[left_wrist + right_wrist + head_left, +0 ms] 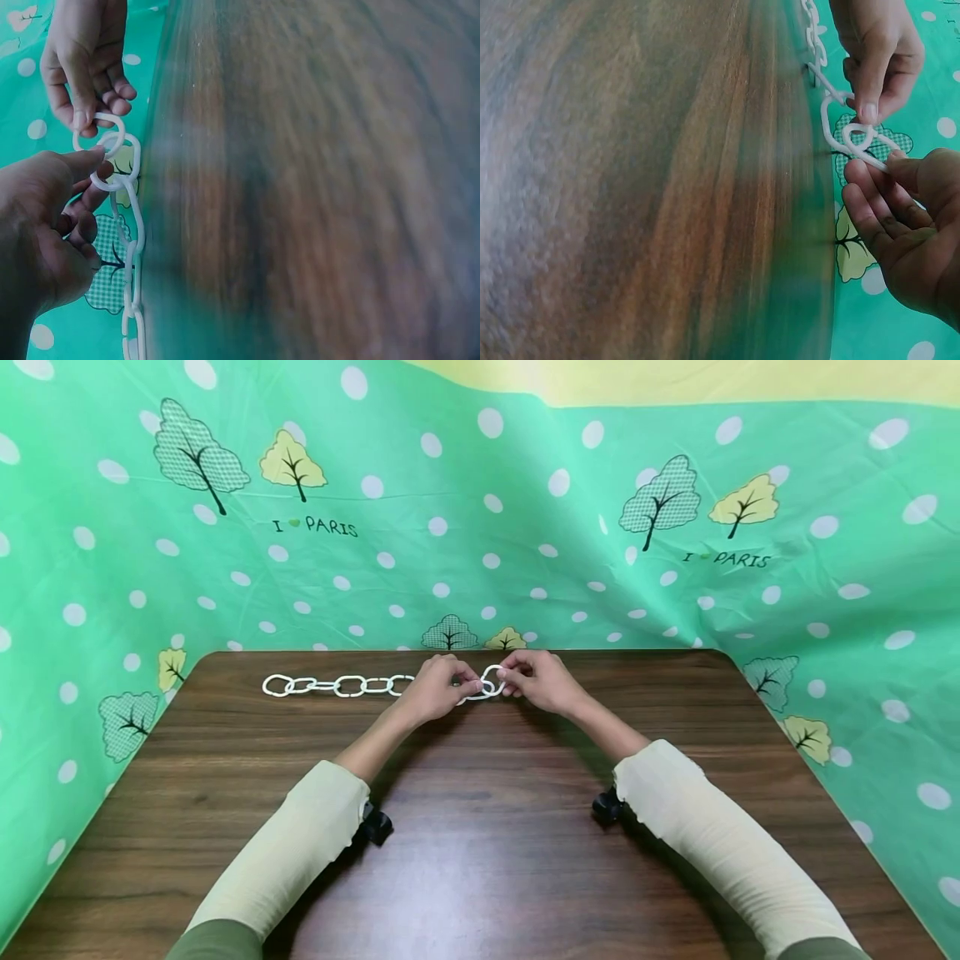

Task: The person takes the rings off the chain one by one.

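A white chain (350, 686) of several oval links runs along the far part of the table, from the left to the hands. My left hand (437, 687) pinches a link near the chain's right end between thumb and finger. The right hand (546, 681) pinches the end link (77, 139), which passes through the link beside it. In the left wrist view the two linked ovals sit between the fingertips of both hands. From the right wrist view the end link (877, 163) shows tilted, with the right thumb on it. Part of the chain is hidden behind my left hand in the head view.
The brown wood-grain table (480, 827) has its far edge just beyond the chain. A green dotted cloth (480, 527) with printed trees hangs behind it and along both sides. Black wrist-worn devices (377, 825) sit under the sleeves.
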`<control>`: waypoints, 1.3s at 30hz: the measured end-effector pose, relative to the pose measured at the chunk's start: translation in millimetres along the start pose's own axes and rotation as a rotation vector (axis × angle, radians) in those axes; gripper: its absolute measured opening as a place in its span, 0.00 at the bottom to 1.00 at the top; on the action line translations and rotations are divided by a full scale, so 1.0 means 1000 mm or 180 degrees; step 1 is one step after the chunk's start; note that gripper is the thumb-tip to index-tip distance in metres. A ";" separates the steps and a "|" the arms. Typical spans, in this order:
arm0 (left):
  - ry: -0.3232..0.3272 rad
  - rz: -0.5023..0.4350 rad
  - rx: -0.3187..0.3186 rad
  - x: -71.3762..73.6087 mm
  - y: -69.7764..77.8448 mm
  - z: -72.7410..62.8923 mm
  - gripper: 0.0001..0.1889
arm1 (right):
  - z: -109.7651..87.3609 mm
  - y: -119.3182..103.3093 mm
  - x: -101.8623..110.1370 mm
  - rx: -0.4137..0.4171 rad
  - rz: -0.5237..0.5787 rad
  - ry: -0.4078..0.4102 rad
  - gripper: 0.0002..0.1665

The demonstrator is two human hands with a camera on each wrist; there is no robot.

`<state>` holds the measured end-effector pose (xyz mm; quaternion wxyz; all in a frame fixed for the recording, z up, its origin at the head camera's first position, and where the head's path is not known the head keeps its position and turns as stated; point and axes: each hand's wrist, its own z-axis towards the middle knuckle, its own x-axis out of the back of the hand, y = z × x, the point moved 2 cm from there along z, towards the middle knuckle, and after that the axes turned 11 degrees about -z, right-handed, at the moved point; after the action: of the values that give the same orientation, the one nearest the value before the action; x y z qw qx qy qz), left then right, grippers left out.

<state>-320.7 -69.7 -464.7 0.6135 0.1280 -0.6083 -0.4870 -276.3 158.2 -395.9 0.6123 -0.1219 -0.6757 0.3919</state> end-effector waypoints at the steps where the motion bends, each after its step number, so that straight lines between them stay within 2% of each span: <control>1: 0.0010 -0.0009 0.0007 0.000 0.002 0.000 0.12 | 0.000 -0.001 0.000 0.0015 -0.0030 0.0005 0.12; 5: 0.0044 -0.0030 0.0074 -0.003 0.004 0.001 0.11 | -0.001 -0.004 -0.001 0.0045 -0.0139 0.0026 0.12; 9: 0.0054 -0.0009 0.0079 -0.009 -0.003 0.006 0.10 | -0.002 -0.006 -0.001 0.0090 -0.0259 0.0011 0.12; 15: 0.0071 0.0149 -0.0138 -0.014 -0.013 0.009 0.09 | -0.004 -0.010 -0.001 0.0198 -0.0472 0.0011 0.11; 19: 0.0051 0.0037 -0.0326 -0.015 -0.025 0.014 0.09 | -0.005 -0.011 -0.001 0.0288 -0.0547 0.0025 0.11; 21: 0.0046 -0.0064 -0.0370 -0.015 -0.025 0.014 0.08 | -0.005 -0.012 0.000 0.0336 -0.0559 0.0039 0.11; 22: 0.0044 -0.0129 -0.0361 -0.014 -0.023 0.014 0.08 | -0.005 -0.012 0.000 0.0356 -0.0563 0.0046 0.10; 24: 0.0041 -0.0243 -0.0336 -0.009 -0.008 0.008 0.07 | -0.006 -0.012 0.001 0.0403 -0.0570 0.0065 0.10; 29: -0.0038 -0.0476 -0.0125 0.011 0.052 -0.015 0.04 | -0.006 -0.009 0.000 0.0495 -0.0629 0.0145 0.08; 31: -0.0078 -0.0491 -0.0010 0.015 0.066 -0.021 0.05 | -0.006 -0.008 0.000 0.0507 -0.0648 0.0174 0.08; 34: -0.0113 -0.0441 0.0123 0.016 0.072 -0.023 0.06 | -0.008 -0.005 0.000 0.0498 -0.0643 0.0208 0.07; 39: -0.0103 -0.0426 0.0241 0.016 0.071 -0.024 0.07 | -0.011 -0.003 0.003 0.0381 -0.0542 0.0218 0.07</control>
<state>-271.9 -57.6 -406.8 0.5644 0.1837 -0.6262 -0.5056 -265.7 162.9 -392.5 0.6723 -0.0407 -0.6377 0.3737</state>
